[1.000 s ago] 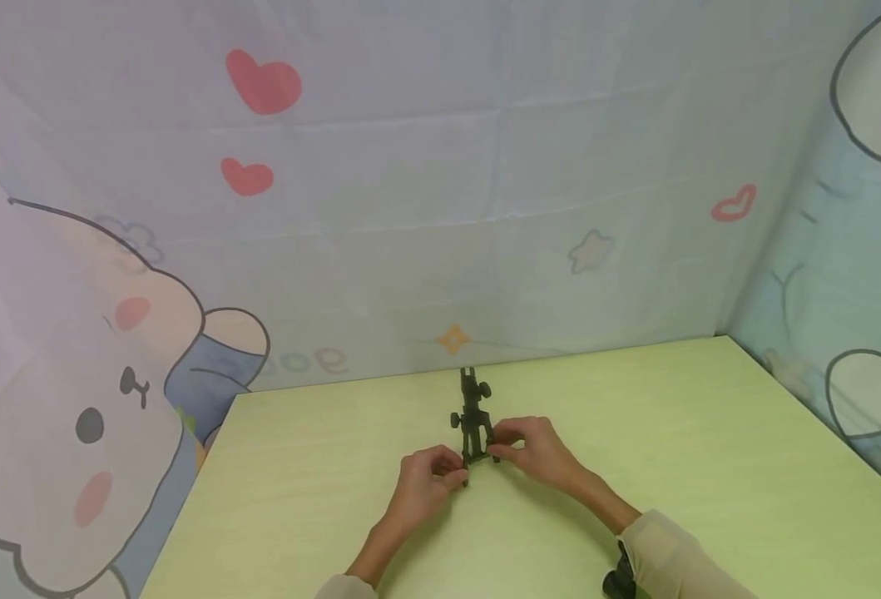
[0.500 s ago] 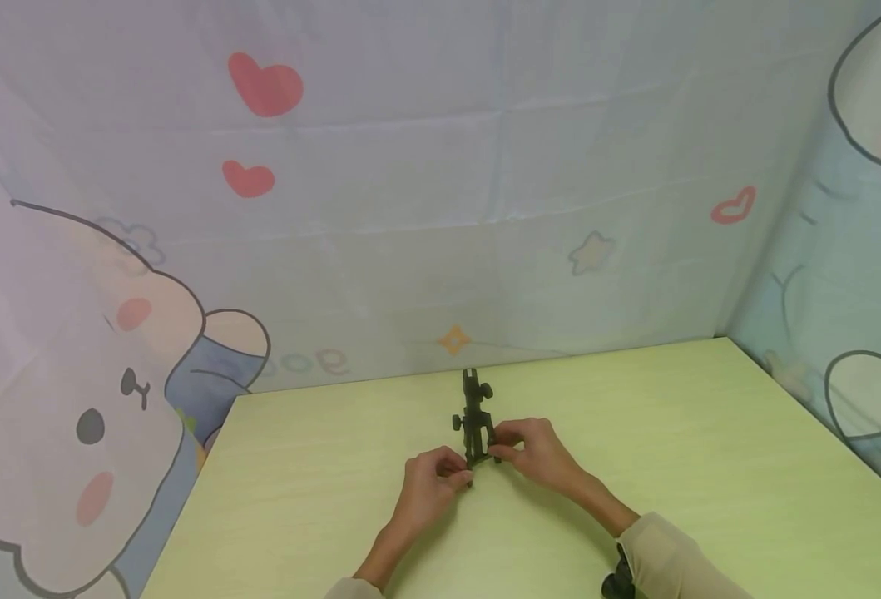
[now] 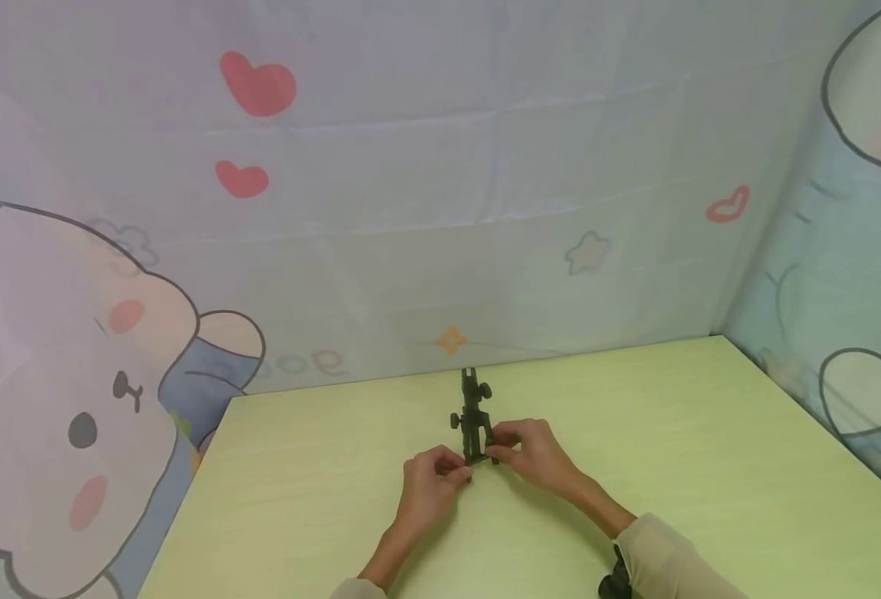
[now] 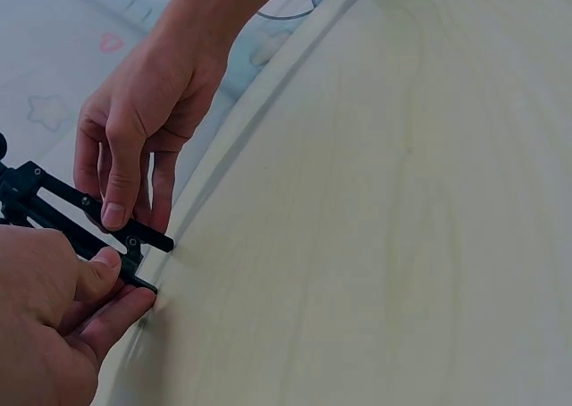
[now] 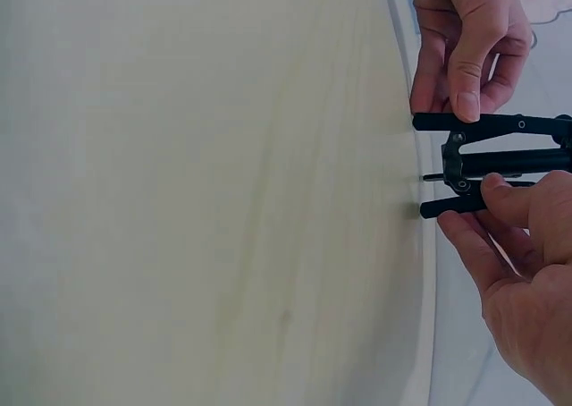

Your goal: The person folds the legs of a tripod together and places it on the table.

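A small black tripod [image 3: 472, 416] with side knobs stands near the back of the table, its legs slightly spread. My left hand [image 3: 428, 487] pinches the lower end of one leg between thumb and fingers. On the opposite side, my right hand [image 3: 541, 453] pinches another leg [image 5: 456, 207] near its foot. In the left wrist view the thumb of my left hand [image 4: 45, 303] lies on the leg, with fingers under it. A crossing brace [image 5: 454, 160] joins the legs near the feet; part of each leg is hidden behind fingers.
The pale yellow-green table [image 3: 298, 499] ends at a printed cloth backdrop [image 3: 410, 166] just behind the tripod. Another cloth wall [image 3: 859, 291] runs along the right side. A black device [image 3: 616, 578] shows beside the right sleeve [image 3: 668, 557].
My left hand has shifted slightly to the right, and the leg it holds sits a little closer to the other one. The right hand keeps its hold almost unmoved.
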### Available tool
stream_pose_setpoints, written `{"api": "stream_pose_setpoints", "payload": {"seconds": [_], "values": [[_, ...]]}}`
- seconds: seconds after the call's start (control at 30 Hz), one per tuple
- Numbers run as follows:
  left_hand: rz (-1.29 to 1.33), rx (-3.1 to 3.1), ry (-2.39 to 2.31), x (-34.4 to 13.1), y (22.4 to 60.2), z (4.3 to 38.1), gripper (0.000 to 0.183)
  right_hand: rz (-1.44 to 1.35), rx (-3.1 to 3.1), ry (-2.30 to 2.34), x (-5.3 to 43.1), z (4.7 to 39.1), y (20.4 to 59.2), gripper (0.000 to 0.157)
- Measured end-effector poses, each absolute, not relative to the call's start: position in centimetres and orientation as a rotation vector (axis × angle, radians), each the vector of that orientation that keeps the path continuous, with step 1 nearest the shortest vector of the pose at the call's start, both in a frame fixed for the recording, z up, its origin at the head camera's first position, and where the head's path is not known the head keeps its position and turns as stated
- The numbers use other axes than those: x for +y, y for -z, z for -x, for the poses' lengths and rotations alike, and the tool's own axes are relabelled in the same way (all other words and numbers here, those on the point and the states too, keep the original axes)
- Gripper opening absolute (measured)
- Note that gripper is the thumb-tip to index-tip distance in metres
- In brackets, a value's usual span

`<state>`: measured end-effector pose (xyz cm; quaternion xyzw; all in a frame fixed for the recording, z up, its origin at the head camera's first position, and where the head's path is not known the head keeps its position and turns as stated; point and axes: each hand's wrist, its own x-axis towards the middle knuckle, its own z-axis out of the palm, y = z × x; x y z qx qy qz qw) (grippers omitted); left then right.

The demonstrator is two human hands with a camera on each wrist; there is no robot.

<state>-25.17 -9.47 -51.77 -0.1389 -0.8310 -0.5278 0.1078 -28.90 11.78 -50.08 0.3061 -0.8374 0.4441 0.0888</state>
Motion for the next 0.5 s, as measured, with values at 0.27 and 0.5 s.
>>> {"api": "stream_pose_setpoints", "payload": {"seconds": [0.27, 0.5], "values": [[0.346, -2.443, 1.518, -9.11, 51.75, 24.92, 0.011, -0.899, -2.498, -1.315, 11.67, 28.76, 49.93, 0.006], [0.373, -2.489, 1.471, -9.22, 51.65, 24.59, 0.012, -0.908, -2.507, -1.311, 11.56, 28.57, 49.87, 0.005]]}}
